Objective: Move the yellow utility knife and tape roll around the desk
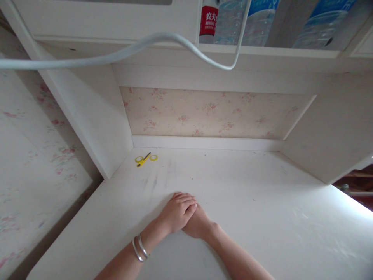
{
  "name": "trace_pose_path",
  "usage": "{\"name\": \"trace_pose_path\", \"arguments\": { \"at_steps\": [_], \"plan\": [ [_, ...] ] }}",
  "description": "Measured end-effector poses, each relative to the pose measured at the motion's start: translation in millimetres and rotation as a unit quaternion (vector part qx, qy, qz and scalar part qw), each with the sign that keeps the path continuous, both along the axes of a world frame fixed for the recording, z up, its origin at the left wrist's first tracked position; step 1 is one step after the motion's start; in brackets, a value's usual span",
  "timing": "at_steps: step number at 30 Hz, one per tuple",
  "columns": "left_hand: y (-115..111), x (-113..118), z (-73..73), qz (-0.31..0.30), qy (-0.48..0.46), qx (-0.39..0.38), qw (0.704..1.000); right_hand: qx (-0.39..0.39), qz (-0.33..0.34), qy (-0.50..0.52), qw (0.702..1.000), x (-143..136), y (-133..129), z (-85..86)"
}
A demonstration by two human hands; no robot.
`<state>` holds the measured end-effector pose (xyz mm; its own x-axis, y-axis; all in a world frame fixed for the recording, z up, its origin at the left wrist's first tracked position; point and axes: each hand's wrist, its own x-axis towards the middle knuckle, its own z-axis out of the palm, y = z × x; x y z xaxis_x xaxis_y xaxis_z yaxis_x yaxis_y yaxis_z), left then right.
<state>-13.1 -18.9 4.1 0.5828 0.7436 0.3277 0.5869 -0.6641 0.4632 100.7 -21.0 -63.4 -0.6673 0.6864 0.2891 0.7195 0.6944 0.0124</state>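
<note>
My left hand (176, 211) lies over my right hand (198, 223) near the front middle of the white desk (233, 186). The left fingers are laid fairly flat across the back of the right hand, and no object shows in them. Most of the right hand's fingers are hidden beneath the left. Two silver bangles (140, 247) circle my left wrist. Farther back on the left, a yellow utility knife (143, 160) lies slanted between two small yellow tape rolls (153, 158), apart from both hands.
Overhead, a white cable (116, 56) hangs across the view. Plastic water bottles (233, 21) stand in the upper cabinet, one with a red label. White side panels (90, 105) bound the desk left and right, with flowered wallpaper (201, 112) behind.
</note>
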Motion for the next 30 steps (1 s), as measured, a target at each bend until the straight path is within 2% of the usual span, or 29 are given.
{"name": "trace_pose_path", "arguments": {
  "at_steps": [4,9,15,30],
  "plan": [
    [0.2,-0.1,0.2,0.001,0.005,0.001,1.000,-0.014,-0.001,0.005,1.000,-0.4,-1.9,4.7],
    [0.0,0.1,0.6,0.002,0.004,0.001,1.000,-0.013,0.013,0.015,1.000,0.5,-0.4,2.5],
    [0.7,0.1,0.2,-0.002,0.005,-0.003,1.000,-0.034,-0.002,-0.005,0.999,0.2,-2.0,3.9],
    [0.2,0.0,1.0,0.001,0.003,0.008,1.000,0.019,0.021,-0.014,1.000,1.5,-0.7,7.2]
  ]
}}
